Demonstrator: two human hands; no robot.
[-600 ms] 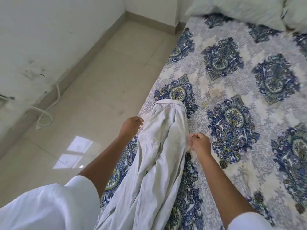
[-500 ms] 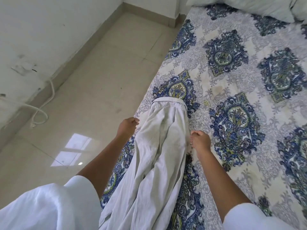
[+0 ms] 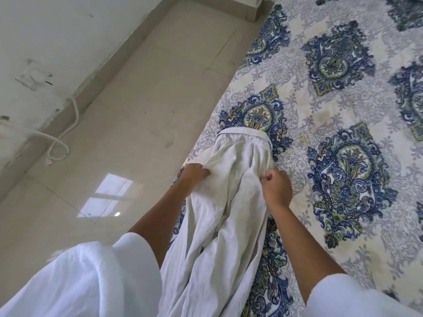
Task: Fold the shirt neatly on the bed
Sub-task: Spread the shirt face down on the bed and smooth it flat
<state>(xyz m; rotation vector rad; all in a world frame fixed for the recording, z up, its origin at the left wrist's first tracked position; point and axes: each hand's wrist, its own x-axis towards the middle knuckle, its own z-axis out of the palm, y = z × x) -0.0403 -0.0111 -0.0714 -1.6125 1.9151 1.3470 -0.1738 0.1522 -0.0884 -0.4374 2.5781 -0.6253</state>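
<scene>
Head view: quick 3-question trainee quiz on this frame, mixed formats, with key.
1. True or false: both hands grip the shirt.
2. Multiple choice: the collar end of the shirt points
A. toward the person
B. away from the person
C. over the bed edge onto the floor
3. Fill in: the cable lies on the floor beside the ____.

Key
1. True: the left hand pinches one side edge and the right hand the other.
2. B
3. wall
</scene>
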